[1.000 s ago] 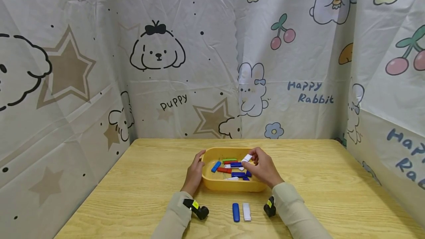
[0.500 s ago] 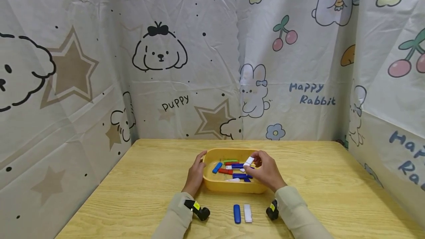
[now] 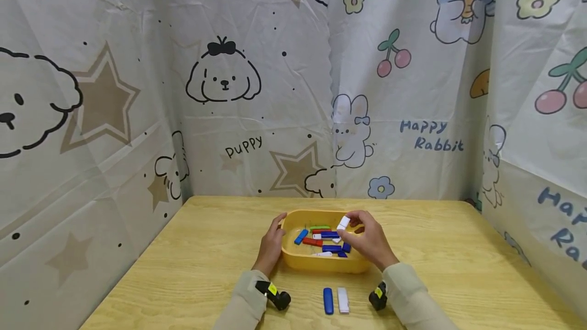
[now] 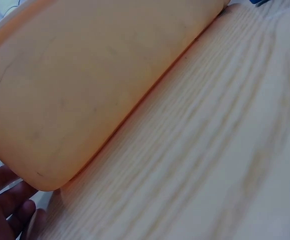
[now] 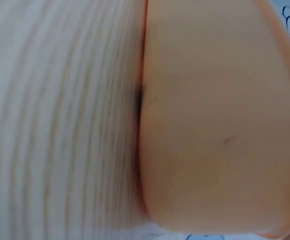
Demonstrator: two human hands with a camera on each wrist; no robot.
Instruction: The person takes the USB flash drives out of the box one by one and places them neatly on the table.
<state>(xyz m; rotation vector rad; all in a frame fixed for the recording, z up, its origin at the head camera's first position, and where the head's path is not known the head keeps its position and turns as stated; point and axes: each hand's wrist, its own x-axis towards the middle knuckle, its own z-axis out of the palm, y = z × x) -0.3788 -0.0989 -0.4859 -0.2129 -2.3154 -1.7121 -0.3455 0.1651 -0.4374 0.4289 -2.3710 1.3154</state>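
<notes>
A yellow plastic bin stands on the table with several small sticks in it. At its left end my left hand holds it, fingers at the rim and outer wall. The left wrist view shows fingers by the bin's corner. Over the right part of the bin, my right hand pinches a small white rectangular stick, tilted, with a seam across it. Below lie a light-blue stick, a red stick, a green stick and a dark-blue stick.
In front of the bin, a blue stick and a white stick lie side by side on the wooden table. A printed curtain hangs behind and at both sides.
The white stick in my right hand has turned slightly more upright, still over the bin. My left hand stays at the bin's end. The head view has shifted slightly.
</notes>
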